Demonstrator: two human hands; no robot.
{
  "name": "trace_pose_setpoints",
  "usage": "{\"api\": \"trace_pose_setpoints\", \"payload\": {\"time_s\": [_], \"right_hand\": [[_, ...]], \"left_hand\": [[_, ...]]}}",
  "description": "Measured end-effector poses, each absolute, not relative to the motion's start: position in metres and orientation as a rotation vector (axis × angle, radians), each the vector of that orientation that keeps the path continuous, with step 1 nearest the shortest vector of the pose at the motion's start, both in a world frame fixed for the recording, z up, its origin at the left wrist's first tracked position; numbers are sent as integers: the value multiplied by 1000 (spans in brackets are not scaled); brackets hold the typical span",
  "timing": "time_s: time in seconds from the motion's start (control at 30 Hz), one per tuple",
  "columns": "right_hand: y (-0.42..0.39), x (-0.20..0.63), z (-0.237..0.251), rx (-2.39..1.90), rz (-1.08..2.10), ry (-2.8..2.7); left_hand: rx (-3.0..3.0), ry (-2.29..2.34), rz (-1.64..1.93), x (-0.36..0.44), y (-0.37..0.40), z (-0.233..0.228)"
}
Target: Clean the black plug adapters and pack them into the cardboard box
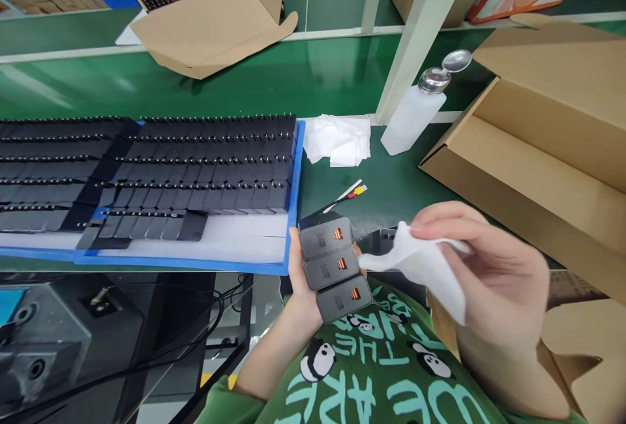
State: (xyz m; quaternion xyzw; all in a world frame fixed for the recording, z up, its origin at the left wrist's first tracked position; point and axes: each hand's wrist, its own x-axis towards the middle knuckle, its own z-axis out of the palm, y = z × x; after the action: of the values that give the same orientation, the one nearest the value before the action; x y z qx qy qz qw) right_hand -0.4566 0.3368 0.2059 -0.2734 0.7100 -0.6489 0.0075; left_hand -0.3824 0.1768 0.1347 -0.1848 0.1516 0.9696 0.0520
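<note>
My left hand (304, 284) is closed around three dark grey charger blocks (331, 266), stacked side by side with their orange USB ports facing up. Pinched between the fingers of my right hand (493, 267) is a white wipe (411, 256), whose loose end hangs close to the chargers' right side. Whether the wipe touches them I cannot tell. Beyond the chargers, a short cable with a yellow USB plug (360, 190) lies on the green bench (391, 179). Another dark block (384, 239) sits partly hidden behind the wipe.
Blue-edged trays (293, 215) at left hold rows of black chargers (210, 163). Behind lie a pile of white wipes (337, 140) and a pump bottle (415, 114) beside a post (415, 39). An open carton (542, 156) stands at right; another cardboard box (215, 23) rests on the back shelf.
</note>
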Motion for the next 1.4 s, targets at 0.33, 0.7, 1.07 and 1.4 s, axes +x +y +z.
{"api": "trace_pose_setpoints", "payload": {"time_s": [0.33,0.7,1.07,1.4], "right_hand": [[304,-425,188,-1740,-1290,2657],[320,-449,191,-1788,-1469,1843],[341,-444,186,-1617,-1340,2438],[306,-445,204,-1869,-1200,1884]], "left_hand": [[-1225,157,2963,-389,184,154],[-985,404,2807,-392,183,137],[-908,639,2882,-394,184,138],[-874,462,2718,-395,189,137]]}}
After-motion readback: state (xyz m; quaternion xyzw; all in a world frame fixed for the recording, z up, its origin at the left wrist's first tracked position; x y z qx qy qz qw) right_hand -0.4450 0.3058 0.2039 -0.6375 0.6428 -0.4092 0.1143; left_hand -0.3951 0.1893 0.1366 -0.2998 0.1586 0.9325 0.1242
